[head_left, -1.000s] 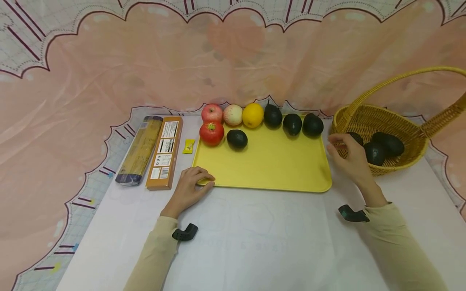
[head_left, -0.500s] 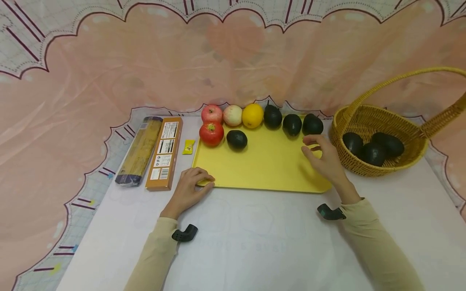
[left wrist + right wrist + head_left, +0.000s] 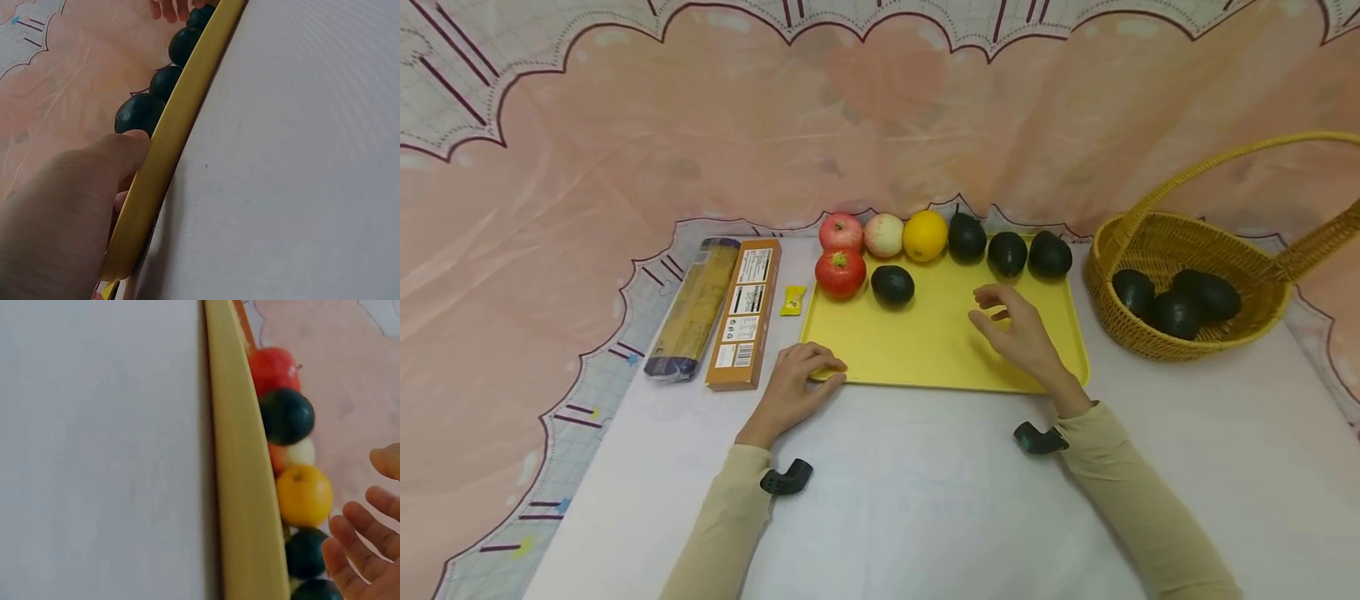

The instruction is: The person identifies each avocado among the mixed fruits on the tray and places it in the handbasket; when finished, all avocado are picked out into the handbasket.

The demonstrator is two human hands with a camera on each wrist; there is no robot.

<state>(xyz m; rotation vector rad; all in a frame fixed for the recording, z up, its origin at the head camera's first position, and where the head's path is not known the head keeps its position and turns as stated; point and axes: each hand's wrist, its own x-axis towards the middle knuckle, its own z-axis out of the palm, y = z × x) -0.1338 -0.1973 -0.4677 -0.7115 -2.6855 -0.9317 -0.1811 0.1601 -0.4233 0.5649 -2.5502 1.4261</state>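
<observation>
My right hand [image 3: 1018, 333] hovers over the right part of the yellow tray [image 3: 940, 358], fingers loosely bent with nothing between them. My left hand [image 3: 793, 379] rests at the tray's near left corner; its thumb [image 3: 128, 150] lies against the rim in the left wrist view. Beyond the right hand, dark green avocados [image 3: 1007, 254] stand along the tray's far edge. A lone avocado [image 3: 892, 286] sits near a red tomato-like fruit [image 3: 840, 273]. At the back are a pink apple [image 3: 841, 232], a pale peach-like fruit [image 3: 883, 235] and a yellow-orange fruit [image 3: 304, 495].
A wicker basket [image 3: 1180, 350] with a tall handle stands at the right, holding dark avocados [image 3: 1176, 315]. Left of the tray lie a small yellow packet [image 3: 793, 300], a long orange-brown box [image 3: 743, 317] and a plastic-wrapped yellowish bundle [image 3: 694, 308].
My right hand has moved left from beside the basket to over the tray. My left hand has stayed at the tray's corner. The view has shifted slightly.
</observation>
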